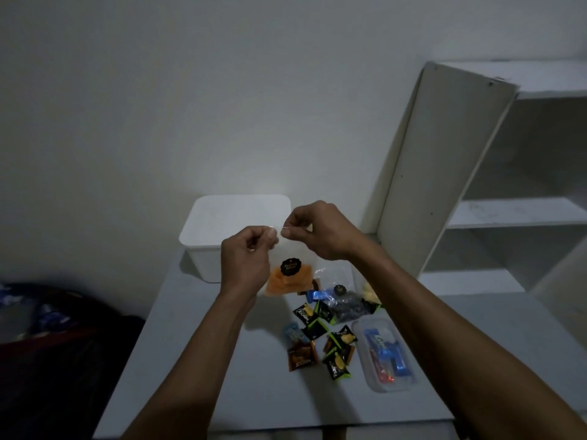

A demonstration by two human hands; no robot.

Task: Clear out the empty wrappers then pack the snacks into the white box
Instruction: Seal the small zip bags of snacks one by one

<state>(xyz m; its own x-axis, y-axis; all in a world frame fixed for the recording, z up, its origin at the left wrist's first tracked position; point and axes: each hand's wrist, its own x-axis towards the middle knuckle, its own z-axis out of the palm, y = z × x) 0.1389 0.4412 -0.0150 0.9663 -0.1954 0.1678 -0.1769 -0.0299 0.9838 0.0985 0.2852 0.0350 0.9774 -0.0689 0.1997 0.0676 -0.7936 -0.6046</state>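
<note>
Darkness fills the left of the room, where something dim and patterned lies off the counter. Next comes the white box at the far left corner of the counter, lid off, with nothing visible inside. Just in front of it the left hand and the right hand are held close together, each pinching the top edge of a clear pouch that hangs between them with orange pieces and a dark round label. It seems a snack being sealed or checked, so the packing step looks to be under way; next it wants lowering into the box. Further right, small dark sachets lie scattered mid-counter, a clear tray of blue bars nearer the right edge, and white shelves beyond. Which wrappers are empty I cannot tell.
</note>
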